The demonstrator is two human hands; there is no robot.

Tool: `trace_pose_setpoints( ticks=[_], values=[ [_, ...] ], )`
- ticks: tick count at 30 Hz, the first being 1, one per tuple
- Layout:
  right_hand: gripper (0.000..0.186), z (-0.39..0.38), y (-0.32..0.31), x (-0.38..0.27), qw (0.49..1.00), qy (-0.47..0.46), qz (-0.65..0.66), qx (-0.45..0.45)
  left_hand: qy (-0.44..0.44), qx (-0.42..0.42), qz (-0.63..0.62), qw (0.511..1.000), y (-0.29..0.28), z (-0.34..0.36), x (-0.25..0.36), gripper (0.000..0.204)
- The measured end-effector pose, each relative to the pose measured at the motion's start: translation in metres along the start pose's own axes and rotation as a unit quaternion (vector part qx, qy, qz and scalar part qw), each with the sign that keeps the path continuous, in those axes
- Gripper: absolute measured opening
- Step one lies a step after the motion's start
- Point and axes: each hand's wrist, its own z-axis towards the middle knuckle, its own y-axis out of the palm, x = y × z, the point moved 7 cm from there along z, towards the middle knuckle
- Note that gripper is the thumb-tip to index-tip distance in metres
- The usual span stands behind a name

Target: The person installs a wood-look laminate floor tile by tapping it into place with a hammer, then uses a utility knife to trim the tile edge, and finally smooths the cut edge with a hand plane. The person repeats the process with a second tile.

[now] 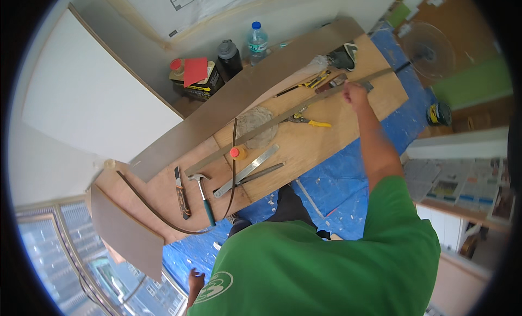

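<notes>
My right hand (356, 95) is closed at the far right part of a long thin brown strip (293, 110) lying diagonally across the plywood worktop (331, 136). Its fingers hide whatever is between them. A small dark piece (370, 86) shows just right of the hand, and a brown block (331, 84) lies to its left. My left hand (196, 279) hangs low beside my body, off the worktop, fingers apart and holding nothing. Around the strip lie yellow-handled snips (312, 122), a yellow utility knife (318, 79), a metal ruler (247, 171) and a hammer (204, 199).
A curved dark edging strip (147, 206), a black-orange knife (182, 193) and a small red-capped bottle (237, 153) occupy the left half. Behind a wide brown panel (244, 90) stand a metal can (201, 86), a black bottle (229, 57) and a water bottle (257, 43). Blue sheeting (331, 180) covers the floor.
</notes>
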Motion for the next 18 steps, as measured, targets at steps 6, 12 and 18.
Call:
trace_pose_setpoints(
  ticks=[6,12,18],
  values=[
    [0.013,0.169,-0.023,0.071,0.994,0.095,-0.043,-0.009,0.052,-0.211,0.079,0.973,0.070,-0.121,0.051,0.031],
    [0.024,0.254,-0.054,0.132,0.979,0.187,-0.079,0.008,-0.099,-0.162,0.025,0.981,0.029,-0.146,0.130,0.042],
    [0.017,0.252,-0.041,0.094,0.985,0.133,-0.106,-0.035,-0.234,-0.067,-0.075,0.967,0.007,-0.145,0.181,0.049]
  ],
)
